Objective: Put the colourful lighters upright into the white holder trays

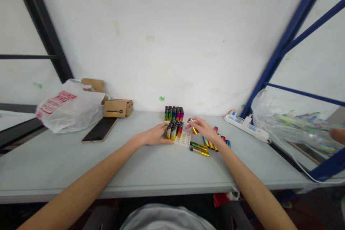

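Here's the right hand (201,126), fingers pinched shut around a shiny gold lighter (194,130) just off the right side of the white plastic holed tray (183,139), while the left hand (155,135) curves half-open round the tray's left end, its grip impossible to tell! Multicoloured black-topped lighters (173,132) stand upright in the tray on the grey table (161,165), and over left, a crumpled white plastic bag (71,106) reads "SUPER" in red, its smaller print illegible.

Loose lighters (199,151) lie right of the tray (184,140); phone (100,129) left
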The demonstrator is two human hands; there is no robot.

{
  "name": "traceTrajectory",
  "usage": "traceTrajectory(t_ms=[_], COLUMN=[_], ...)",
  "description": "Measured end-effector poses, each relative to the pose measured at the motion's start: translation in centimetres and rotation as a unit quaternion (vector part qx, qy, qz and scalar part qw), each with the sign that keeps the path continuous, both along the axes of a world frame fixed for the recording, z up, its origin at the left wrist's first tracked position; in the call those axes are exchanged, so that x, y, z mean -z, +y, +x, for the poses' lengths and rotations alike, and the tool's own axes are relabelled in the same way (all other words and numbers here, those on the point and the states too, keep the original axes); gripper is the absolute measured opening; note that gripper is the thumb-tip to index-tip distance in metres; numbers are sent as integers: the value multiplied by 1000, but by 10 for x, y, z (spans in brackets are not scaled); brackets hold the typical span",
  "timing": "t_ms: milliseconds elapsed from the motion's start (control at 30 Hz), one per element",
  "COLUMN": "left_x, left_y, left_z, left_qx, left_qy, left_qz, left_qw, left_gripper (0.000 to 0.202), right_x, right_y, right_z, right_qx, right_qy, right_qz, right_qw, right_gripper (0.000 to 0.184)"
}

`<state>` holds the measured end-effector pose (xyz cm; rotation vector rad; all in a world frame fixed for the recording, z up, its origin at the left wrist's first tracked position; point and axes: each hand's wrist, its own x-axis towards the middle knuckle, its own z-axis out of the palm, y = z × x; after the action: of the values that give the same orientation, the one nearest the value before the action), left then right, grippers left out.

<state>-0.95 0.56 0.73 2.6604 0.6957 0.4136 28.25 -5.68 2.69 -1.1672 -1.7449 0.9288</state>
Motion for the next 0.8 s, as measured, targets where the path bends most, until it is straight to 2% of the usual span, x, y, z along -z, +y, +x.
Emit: traceTrajectory(t_ms=[133, 233, 467, 633, 733, 800], left_x=[-2, -2, -1, -2, -1, 0], left_y=[-2, -3, -2, -2, -1, 0], left_z=[0, 0, -1, 0, 1, 0], left_qx=[0, -2, 8, 1, 3, 6], left_qy=[-8, -6, -15, -10, -16, -18], left_qz=[-7, -10, -1, -7, -8, -4], left_qw=[1000, 1000, 1000, 1000, 1000, 1000], left_gripper=[85, 84, 82, 81, 79, 79], right_x=[1, 3, 9, 11, 11, 9], right_y=[-1, 1, 6, 5, 5, 4], right_z=[-7, -7, -7, -13, -14, -14], right_qx=[-9, 22, 130, 175, 201, 194], right_qy=[-2, -24, -122, -125, -125, -126], right_qz=[-17, -10, 93, 105, 141, 166], right_qw=[1000, 999, 980, 971, 961, 959], right_gripper=[46, 47, 58, 49, 42, 40])
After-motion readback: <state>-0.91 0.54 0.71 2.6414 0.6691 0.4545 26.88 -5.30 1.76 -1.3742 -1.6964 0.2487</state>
